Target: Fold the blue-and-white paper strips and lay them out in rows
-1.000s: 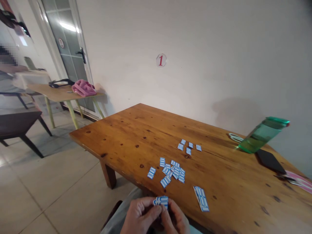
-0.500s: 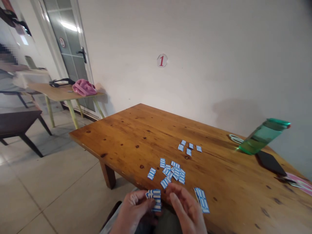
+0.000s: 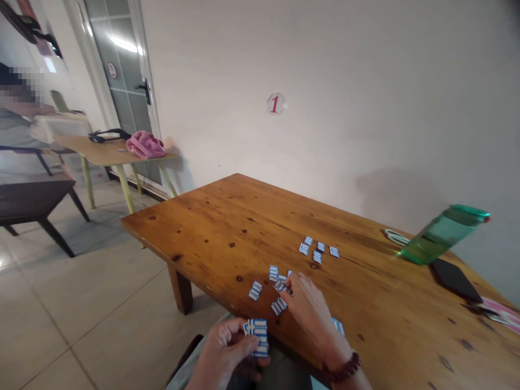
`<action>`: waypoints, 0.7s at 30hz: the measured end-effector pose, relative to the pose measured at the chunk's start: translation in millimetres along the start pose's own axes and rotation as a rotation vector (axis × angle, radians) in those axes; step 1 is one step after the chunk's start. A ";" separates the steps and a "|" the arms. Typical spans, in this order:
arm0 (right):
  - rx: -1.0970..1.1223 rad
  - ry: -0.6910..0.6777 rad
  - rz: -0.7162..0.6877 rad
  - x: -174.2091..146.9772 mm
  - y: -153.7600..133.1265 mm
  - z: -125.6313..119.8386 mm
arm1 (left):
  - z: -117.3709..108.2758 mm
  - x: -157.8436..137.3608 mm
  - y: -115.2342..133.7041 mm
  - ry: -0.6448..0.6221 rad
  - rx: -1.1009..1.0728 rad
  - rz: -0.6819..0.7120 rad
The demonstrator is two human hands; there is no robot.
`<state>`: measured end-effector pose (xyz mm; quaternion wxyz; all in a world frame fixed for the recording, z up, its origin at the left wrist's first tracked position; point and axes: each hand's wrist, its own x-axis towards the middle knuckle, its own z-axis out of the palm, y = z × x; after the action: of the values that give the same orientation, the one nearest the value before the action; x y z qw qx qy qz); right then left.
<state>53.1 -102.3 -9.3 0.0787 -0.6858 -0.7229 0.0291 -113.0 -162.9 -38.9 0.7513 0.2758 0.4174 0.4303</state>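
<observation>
Above the table's near edge, my left hand (image 3: 227, 346) pinches a small fanned stack of blue-and-white striped cards (image 3: 260, 338) between thumb and fingers. My right hand (image 3: 306, 306) has its fingers bent down over a loose pile of the same cards (image 3: 279, 284), touching it; the fingertips and anything between them are partly hidden. One card (image 3: 255, 291) lies apart to the left, another (image 3: 278, 306) just below the pile. Farther back is a loose group of several cards (image 3: 317, 257). A flat bundle of cards (image 3: 338, 326) shows partly behind my right wrist.
On the wooden table (image 3: 219, 216), a green bottle (image 3: 442, 235) leans at the right beside a white cable (image 3: 396, 236) and a dark phone-like slab (image 3: 455, 279). Scissors (image 3: 483, 310) lie on something pink. At left stand a chair (image 3: 36, 200) and another table with a pink bag (image 3: 145, 144).
My right hand has moved forward from near the left hand onto the card pile, covering part of it. My left hand keeps its stack. The view has shifted slightly.
</observation>
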 end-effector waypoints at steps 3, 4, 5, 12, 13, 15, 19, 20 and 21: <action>0.045 -0.052 -0.011 4.0 1.3 -4.9 | 0.1 -0.8 -0.4 0.013 0.003 -0.004; 0.063 -0.058 -0.013 4.7 1.1 -6.1 | 0.2 -1.2 0.0 0.012 0.004 -0.002; 0.077 -0.058 -0.014 5.1 0.4 -6.9 | 0.3 -1.4 0.7 0.008 0.007 0.004; 0.160 0.024 -0.003 1.7 -8.4 -6.4 | 0.2 1.8 8.2 0.020 0.042 0.034; 0.204 0.060 -0.007 1.4 -7.2 -5.9 | 0.4 2.5 8.8 0.022 0.046 0.034; 0.327 0.183 -0.019 0.7 -2.3 -5.0 | 1.0 3.7 9.1 0.035 0.054 0.035; 0.657 0.396 0.052 -9.1 9.0 -3.9 | 3.4 5.8 7.9 0.055 0.055 0.056; 0.749 0.398 0.095 -14.3 9.9 -3.3 | 4.2 6.3 7.8 0.057 0.052 0.062; 0.847 0.376 0.138 -20.7 9.4 -2.4 | 5.2 6.8 8.1 0.063 0.053 0.069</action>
<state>63.7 -122.5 -9.8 0.4794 -0.6330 -0.5733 0.2021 -109.9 -153.4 -32.7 0.7152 0.2962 0.4423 0.4530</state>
